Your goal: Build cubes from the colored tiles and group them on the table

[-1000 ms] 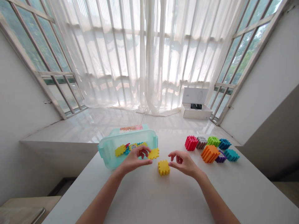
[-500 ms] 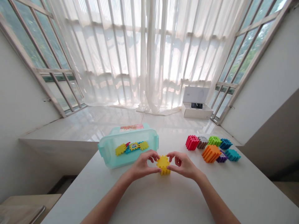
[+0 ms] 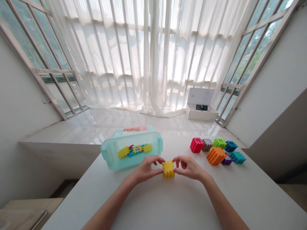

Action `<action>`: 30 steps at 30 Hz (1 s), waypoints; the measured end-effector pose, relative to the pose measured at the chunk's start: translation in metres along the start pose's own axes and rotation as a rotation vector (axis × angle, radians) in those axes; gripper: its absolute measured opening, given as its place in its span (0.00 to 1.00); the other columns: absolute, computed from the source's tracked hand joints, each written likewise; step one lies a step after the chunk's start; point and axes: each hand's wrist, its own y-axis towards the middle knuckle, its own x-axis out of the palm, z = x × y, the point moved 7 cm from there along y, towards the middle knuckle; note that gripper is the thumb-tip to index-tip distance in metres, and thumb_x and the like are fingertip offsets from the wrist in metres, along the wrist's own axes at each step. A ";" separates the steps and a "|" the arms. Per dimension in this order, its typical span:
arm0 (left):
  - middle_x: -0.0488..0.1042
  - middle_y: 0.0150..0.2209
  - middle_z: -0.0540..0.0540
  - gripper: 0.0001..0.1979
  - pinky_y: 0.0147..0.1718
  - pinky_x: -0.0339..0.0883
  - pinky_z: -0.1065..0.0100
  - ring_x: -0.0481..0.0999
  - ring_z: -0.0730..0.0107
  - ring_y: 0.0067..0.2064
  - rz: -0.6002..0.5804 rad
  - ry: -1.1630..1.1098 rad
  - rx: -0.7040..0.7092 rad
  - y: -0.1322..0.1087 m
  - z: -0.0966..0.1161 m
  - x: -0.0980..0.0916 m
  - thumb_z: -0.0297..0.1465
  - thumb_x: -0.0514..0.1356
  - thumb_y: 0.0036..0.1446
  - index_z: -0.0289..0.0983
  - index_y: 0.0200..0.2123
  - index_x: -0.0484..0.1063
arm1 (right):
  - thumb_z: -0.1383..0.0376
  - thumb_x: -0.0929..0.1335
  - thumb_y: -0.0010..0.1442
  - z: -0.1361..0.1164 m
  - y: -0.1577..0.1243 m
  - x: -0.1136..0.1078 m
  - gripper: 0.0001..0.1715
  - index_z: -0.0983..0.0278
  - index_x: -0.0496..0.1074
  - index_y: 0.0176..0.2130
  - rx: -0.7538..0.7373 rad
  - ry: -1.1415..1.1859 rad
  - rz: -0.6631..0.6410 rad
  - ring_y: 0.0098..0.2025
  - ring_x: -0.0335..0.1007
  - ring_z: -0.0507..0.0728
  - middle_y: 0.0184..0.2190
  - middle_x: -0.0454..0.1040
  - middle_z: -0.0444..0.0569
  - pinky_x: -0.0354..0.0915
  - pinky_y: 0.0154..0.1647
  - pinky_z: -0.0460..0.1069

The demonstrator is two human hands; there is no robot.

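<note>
A small yellow cube [image 3: 169,174] of notched interlocking tiles stands on the white table in front of me. Its top tile [image 3: 168,165] lies over the sides, and its lower edges have toothed grooves. My left hand [image 3: 149,167] grips the cube's left side, thumb low and forefinger at the upper corner. From the right, my right hand [image 3: 187,166] pinches it in the same way, with its other fingers curled. The cube's far side is hidden.
A translucent turquoise bin [image 3: 110,161] left of the cube holds yellow, blue and red tiles. Several coloured notched blocks, including an orange block [image 3: 216,156] and a red block [image 3: 197,145], stand at right. An open white box [image 3: 201,115] with a phone sits on the sill.
The yellow top tile now sits more squarely over the cube, where before it stuck out to the left. Both hands have shifted very slightly; their hold is much the same.
</note>
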 end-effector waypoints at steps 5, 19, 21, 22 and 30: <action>0.81 0.42 0.49 0.14 0.40 0.71 0.67 0.78 0.67 0.41 0.006 0.057 -0.007 -0.001 -0.002 0.000 0.34 0.68 0.52 0.41 0.44 0.76 | 0.60 0.73 0.55 0.001 0.001 -0.002 0.16 0.61 0.75 0.44 -0.002 0.013 0.010 0.22 0.51 0.47 0.27 0.68 0.40 0.52 0.22 0.44; 0.80 0.41 0.48 0.12 0.39 0.69 0.67 0.77 0.66 0.41 -0.004 0.107 0.034 -0.003 0.002 0.005 0.33 0.66 0.54 0.40 0.43 0.75 | 0.62 0.74 0.52 -0.005 -0.004 -0.006 0.16 0.61 0.77 0.42 0.052 -0.046 -0.039 0.25 0.56 0.49 0.29 0.70 0.42 0.58 0.26 0.44; 0.80 0.41 0.47 0.12 0.39 0.69 0.66 0.77 0.66 0.41 -0.008 0.114 0.036 -0.003 0.001 0.006 0.33 0.66 0.54 0.40 0.43 0.75 | 0.62 0.74 0.52 -0.005 -0.004 -0.005 0.16 0.61 0.77 0.42 0.049 -0.053 -0.039 0.25 0.56 0.49 0.28 0.70 0.41 0.58 0.26 0.44; 0.80 0.41 0.47 0.12 0.39 0.69 0.66 0.77 0.66 0.41 -0.008 0.117 0.036 -0.003 0.001 0.006 0.33 0.66 0.54 0.40 0.43 0.75 | 0.62 0.74 0.52 -0.005 -0.004 -0.005 0.16 0.61 0.77 0.42 0.047 -0.055 -0.039 0.25 0.56 0.49 0.28 0.70 0.41 0.58 0.26 0.44; 0.80 0.41 0.46 0.12 0.40 0.70 0.65 0.77 0.64 0.42 -0.038 0.136 0.027 -0.003 0.000 0.008 0.35 0.65 0.55 0.41 0.43 0.76 | 0.62 0.73 0.51 -0.002 -0.003 -0.003 0.15 0.60 0.77 0.42 0.023 -0.086 -0.036 0.25 0.58 0.50 0.29 0.71 0.42 0.60 0.26 0.45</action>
